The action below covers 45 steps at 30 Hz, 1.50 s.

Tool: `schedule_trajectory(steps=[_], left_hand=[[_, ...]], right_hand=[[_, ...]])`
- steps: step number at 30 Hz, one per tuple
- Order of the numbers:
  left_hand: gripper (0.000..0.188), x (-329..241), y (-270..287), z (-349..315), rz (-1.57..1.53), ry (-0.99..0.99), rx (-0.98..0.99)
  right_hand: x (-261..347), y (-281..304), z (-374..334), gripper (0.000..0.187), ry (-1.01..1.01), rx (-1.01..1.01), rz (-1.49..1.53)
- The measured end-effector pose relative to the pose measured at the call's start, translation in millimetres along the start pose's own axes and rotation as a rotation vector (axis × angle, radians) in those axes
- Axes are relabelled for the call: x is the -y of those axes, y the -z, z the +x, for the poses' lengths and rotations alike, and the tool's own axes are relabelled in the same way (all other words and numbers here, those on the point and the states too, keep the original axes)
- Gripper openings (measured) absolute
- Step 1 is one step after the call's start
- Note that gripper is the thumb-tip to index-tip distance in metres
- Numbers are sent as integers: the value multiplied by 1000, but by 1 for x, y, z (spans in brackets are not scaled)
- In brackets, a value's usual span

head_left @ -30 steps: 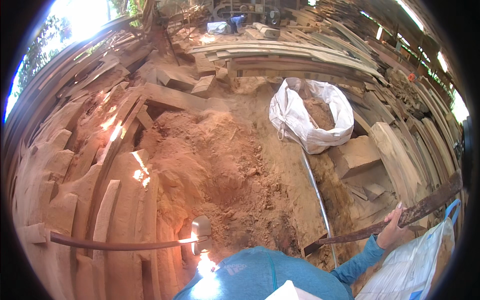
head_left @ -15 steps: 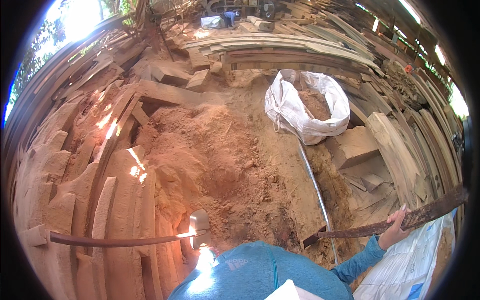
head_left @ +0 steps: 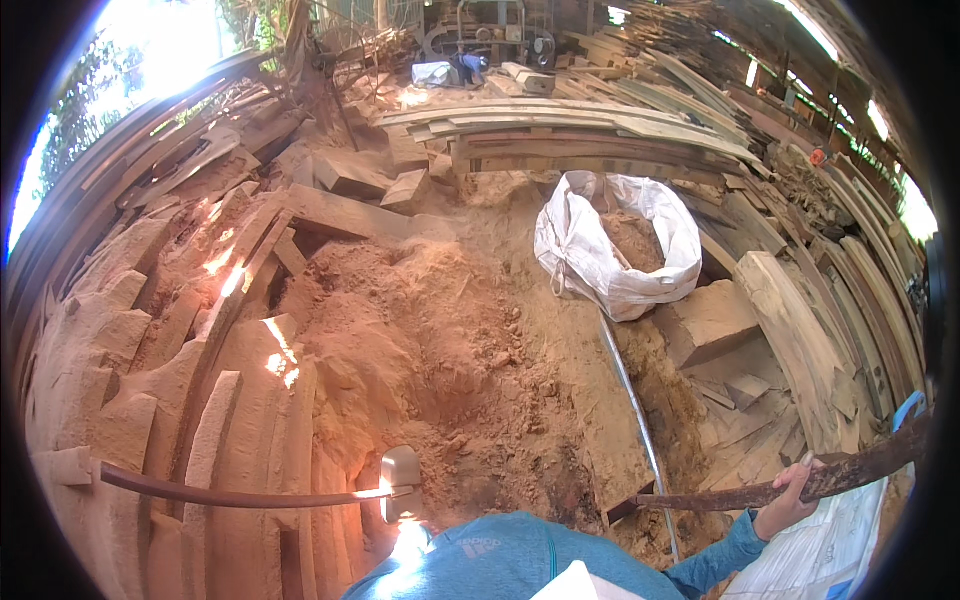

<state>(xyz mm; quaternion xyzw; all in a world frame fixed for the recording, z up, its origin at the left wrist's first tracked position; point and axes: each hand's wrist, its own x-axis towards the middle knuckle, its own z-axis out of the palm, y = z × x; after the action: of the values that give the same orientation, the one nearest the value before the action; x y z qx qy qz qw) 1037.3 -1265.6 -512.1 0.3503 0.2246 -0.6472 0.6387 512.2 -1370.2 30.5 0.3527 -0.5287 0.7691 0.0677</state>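
Note:
At the lower right my right hand (head_left: 788,500) is closed round a long, dark, rough wooden pole (head_left: 850,473). The pole thickens towards the right rim. At its thin left end sits a dark angular piece (head_left: 622,512), which may be a blade. A white woven sack (head_left: 815,550) with blue marks lies under my right forearm. My left hand is out of sight. Just left of my blue-shirted torso lies a hoe (head_left: 250,499) with a brown handle and a flat pale blade (head_left: 401,482).
Red-brown sawdust or soil (head_left: 430,340) is heaped ahead. An open white sack (head_left: 655,295), partly filled, stands beyond a thin pale pipe (head_left: 630,395). Wooden blocks (head_left: 708,325) and stacked planks (head_left: 600,120) surround the area. Far off, a person (head_left: 470,66) bends down.
The whole scene sits a little lower in the picture. My right hand and the thick end of the pole have dropped slightly. A blue loop now shows near the right rim.

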Motion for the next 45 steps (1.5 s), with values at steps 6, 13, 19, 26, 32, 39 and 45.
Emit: schedule_trajectory(steps=[6,13,19,26,32,39,45], left_hand=[[14,-2,8,-1,37,-4,-8],[13,-13,-3,6,74,24,-76],[13,-21,3,2,111,41,-113],[12,-23,12,5,100,35,-133],[11,-15,7,16,70,-10,-154],[11,-17,1,19,26,-68,-186],[11,-19,-2,18,-18,-126,-203]], right_hand=[[-1,-6,-4,22,11,27,-5],[1,-17,-5,27,24,71,1],[0,-24,-9,23,29,57,7],[-1,-23,-15,15,-3,3,68],[-8,-21,-13,15,33,47,19],[-13,-42,-15,17,78,73,-28],[-1,-74,-24,25,79,-9,-132]])
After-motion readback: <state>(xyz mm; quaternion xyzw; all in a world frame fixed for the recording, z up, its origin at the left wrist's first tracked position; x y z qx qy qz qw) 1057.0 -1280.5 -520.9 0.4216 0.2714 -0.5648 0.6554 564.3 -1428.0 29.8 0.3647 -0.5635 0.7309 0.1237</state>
